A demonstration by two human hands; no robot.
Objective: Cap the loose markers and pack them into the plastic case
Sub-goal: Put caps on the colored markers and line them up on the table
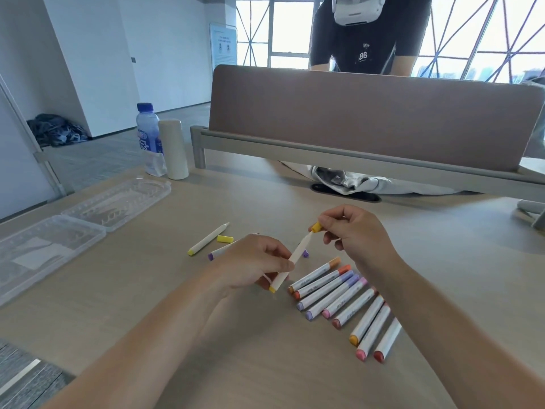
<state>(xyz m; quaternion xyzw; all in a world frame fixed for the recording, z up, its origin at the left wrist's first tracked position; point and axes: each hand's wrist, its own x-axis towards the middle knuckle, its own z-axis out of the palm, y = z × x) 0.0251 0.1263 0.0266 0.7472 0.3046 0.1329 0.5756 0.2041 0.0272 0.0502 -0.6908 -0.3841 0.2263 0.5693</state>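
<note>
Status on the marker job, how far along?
Done: a row of capped markers lies on the table. In hand: left hand holds a white marker, right hand pinches its yellow cap at the tip. Left: loose yellow marker lies uncapped, purple marker likely too; the open plastic case shows no markers yet.

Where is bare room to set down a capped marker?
Bare wood lies between the plastic case and the left forearm, and ahead toward the divider. Crowded: loose markers left of the left hand, capped row by the right hand.
</note>
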